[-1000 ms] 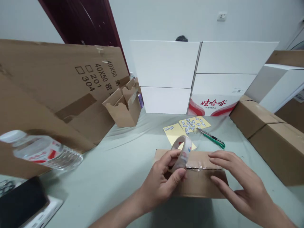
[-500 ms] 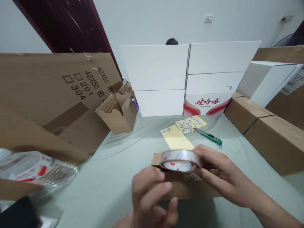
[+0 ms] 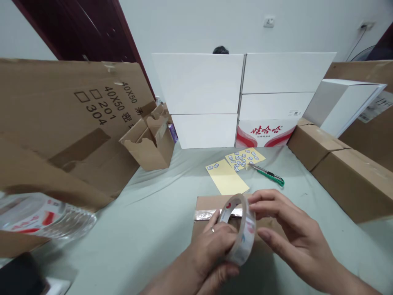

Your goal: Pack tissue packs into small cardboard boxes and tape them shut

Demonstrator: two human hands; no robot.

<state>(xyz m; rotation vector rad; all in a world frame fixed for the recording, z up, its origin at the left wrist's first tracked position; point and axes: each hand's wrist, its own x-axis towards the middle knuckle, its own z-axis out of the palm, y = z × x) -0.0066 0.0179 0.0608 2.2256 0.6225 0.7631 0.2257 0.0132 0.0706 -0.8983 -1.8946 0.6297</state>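
Observation:
A roll of clear tape (image 3: 245, 241) stands tilted on edge above a small cardboard box (image 3: 211, 201). My left hand (image 3: 211, 248), with a ring on one finger, is closed on the roll from the left, fingers inside its ring and thumb at the lower edge. On the other side, my right hand (image 3: 291, 235) is open, its fingertips at the roll's upper right rim and its thumb apart from the fingers. A shiny strip of tape (image 3: 204, 215) lies across the top of the box. Both hands hide part of the box.
Beyond the box lie yellow sticker sheets (image 3: 229, 176) and a green utility knife (image 3: 270, 176). White panels (image 3: 205, 131) stand at the back, with a person's head top behind. Cardboard boxes flank both sides; a water bottle (image 3: 46, 217) lies at the left.
The tape roll has turned from lying flat in my right hand to standing on edge in my left. My right hand has loosened its grip. More of the box top shows.

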